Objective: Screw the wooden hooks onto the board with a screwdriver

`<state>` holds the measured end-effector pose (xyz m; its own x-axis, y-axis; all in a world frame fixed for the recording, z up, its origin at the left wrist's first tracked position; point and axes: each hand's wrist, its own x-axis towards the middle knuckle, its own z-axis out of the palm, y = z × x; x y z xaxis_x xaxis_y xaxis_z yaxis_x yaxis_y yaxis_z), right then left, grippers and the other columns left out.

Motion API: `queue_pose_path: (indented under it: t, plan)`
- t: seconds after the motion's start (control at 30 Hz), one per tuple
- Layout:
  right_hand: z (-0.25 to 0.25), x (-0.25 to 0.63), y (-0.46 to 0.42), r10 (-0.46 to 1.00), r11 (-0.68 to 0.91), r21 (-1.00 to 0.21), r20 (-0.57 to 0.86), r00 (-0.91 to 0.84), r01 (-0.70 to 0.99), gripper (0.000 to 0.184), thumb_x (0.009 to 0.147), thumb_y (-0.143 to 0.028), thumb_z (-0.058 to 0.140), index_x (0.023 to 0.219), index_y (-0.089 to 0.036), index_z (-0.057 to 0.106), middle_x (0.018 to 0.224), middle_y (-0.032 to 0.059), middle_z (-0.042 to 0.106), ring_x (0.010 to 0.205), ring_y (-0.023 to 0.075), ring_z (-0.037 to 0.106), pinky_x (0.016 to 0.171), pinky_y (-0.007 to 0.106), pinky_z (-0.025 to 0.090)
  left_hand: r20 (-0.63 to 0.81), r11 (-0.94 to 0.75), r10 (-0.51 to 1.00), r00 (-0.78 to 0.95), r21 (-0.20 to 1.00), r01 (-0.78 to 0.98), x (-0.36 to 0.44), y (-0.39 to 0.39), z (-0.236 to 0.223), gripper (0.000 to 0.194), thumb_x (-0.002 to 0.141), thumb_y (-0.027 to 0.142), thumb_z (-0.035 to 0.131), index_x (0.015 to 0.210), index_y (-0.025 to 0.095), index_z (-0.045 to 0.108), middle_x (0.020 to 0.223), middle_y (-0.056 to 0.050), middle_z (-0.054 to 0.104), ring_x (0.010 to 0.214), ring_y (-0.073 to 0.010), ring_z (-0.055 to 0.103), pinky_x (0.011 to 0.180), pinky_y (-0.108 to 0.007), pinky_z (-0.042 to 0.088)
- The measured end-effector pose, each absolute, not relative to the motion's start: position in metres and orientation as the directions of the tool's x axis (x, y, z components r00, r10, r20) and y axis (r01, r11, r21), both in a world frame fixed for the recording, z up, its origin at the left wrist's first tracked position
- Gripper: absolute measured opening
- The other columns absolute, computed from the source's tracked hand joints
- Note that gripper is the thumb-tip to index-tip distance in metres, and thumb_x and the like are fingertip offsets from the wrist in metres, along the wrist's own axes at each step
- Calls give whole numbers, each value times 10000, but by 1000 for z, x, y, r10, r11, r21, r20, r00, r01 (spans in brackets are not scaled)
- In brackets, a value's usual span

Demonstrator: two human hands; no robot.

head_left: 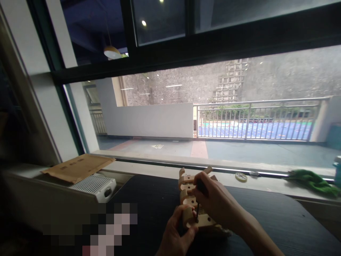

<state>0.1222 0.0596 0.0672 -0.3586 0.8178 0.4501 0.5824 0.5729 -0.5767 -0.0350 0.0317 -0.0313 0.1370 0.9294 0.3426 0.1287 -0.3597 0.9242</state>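
A pale wooden assembly (204,220) with several curved pieces and dark holes stands on the black table (149,199). My left hand (176,231) is closed around its nearest curved wooden piece (188,215), thumb in front and fingers behind. In my right hand (210,193) is a screwdriver (197,210), gripped by its dark handle and held nearly upright. Its thin shaft points down to a hole in the wood beside my left fingers. Part of the assembly's far side is hidden behind my right hand.
Beyond the table runs a window sill with a roll of tape (241,177) and a green cloth (313,181). At the left, a brown envelope (82,167) lies beside a white vented appliance (93,188). A large window frame (149,62) rises behind.
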Motion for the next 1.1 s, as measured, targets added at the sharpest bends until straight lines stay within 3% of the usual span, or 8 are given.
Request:
queue_pose_path:
  t: [0.17, 0.33, 0.6, 0.77, 1.1]
  plan:
    - [74, 125, 55, 823, 568, -611, 418, -384, 551, 113, 857, -233, 473, 961, -250, 515, 714, -24, 588, 638, 130, 512, 573, 238, 340, 319, -338, 936, 150, 934, 116, -35, 29, -22, 183, 757, 193, 635, 930, 179, 576, 884, -32, 612, 833, -174, 555, 789, -260, 436]
    - [84, 131, 47, 803, 596, -567, 402, -441, 568, 277, 843, -202, 495, 1092, -312, 544, 700, -38, 596, 607, 117, 514, 573, 238, 320, 283, -296, 947, 154, 952, 72, -37, 29, -19, 223, 743, 216, 659, 951, 180, 587, 896, -28, 624, 837, -171, 553, 783, -248, 429]
    - [75, 126, 59, 811, 582, -545, 441, -385, 603, 123, 854, -242, 490, 962, -226, 547, 758, -6, 650, 664, 151, 562, 599, 264, 335, 291, -306, 945, 150, 948, 90, -38, 29, -19, 200, 740, 227, 665, 923, 177, 602, 860, -20, 620, 806, -165, 546, 776, -253, 428]
    - [79, 126, 53, 801, 598, -555, 446, -401, 578, 221, 863, -222, 472, 1070, -269, 533, 723, -29, 621, 605, 119, 529, 567, 243, 324, 279, -295, 945, 169, 952, 79, -39, 29, -20, 209, 748, 236, 662, 937, 175, 595, 857, -24, 617, 801, -163, 542, 773, -256, 428]
    - [72, 123, 61, 809, 585, -569, 456, -371, 578, 86, 878, -208, 441, 896, -232, 522, 721, -30, 625, 627, 120, 525, 575, 243, 314, 258, -272, 948, 186, 961, 53, -40, 30, -22, 213, 761, 278, 655, 939, 179, 594, 870, -29, 608, 802, -162, 532, 777, -263, 422]
